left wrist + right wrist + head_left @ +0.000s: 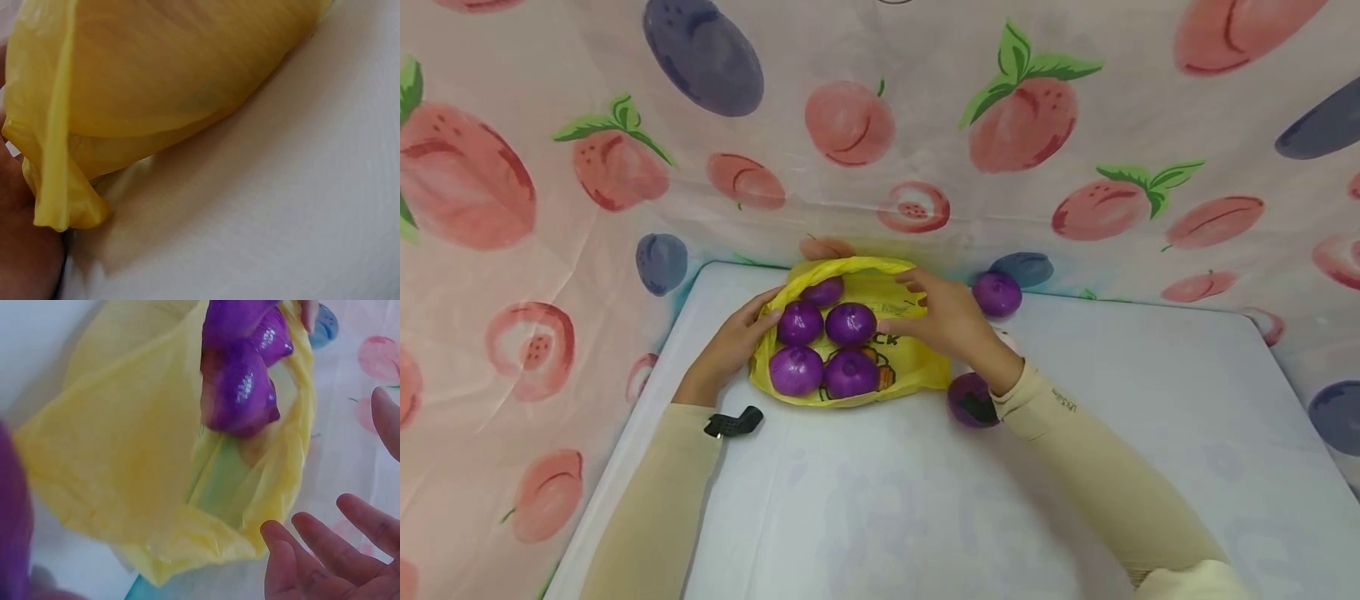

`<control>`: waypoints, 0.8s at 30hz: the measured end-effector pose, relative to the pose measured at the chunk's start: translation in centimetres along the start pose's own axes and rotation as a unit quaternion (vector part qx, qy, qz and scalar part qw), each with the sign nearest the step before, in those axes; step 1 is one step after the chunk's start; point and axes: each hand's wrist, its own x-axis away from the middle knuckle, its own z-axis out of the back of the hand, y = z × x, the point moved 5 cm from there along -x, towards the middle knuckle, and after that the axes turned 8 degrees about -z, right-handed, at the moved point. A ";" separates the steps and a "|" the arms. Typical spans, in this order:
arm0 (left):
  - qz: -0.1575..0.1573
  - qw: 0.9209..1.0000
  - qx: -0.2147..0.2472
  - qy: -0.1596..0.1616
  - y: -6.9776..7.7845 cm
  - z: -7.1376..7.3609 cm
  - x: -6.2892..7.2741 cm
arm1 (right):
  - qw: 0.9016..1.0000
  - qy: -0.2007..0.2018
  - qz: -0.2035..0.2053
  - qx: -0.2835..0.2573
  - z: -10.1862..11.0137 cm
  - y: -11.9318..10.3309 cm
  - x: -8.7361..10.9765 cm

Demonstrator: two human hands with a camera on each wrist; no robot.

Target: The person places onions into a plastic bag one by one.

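A yellow plastic bag (917, 367) lies on the table with its mouth spread wide. Several glossy purple onion-like balls (796, 371) sit inside it, mostly toward its left side. My left hand (733, 342) grips the bag's left rim, thumb over the edge and fingers behind the plastic. In the left wrist view, the hand's edge (28, 250) shows beside gathered plastic. My right hand (943, 321) hovers over the bag's right part, fingers spread and holding nothing. The right wrist view shows its fingers (337, 550) apart, close to the bag's rim.
Outside the bag, one purple ball (997, 294) rests by the table's back edge; another ball (967, 398) lies partly behind my right wrist. A fruit-printed cloth (850, 192) hangs at the back and left. The white table (880, 500) extends forward and right.
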 end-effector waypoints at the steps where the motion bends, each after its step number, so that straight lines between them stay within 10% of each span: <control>1: 0.001 1.000 -0.001 0.000 0.0 0.0 0.0 | 1.000 0.001 0.000 -0.004 0.3 0.2 0.2; 24: -0.003 1.000 -0.011 0.004 -0.1 0.0 0.0 | 0.994 0.106 -0.041 0.001 5.1 10.2 -0.6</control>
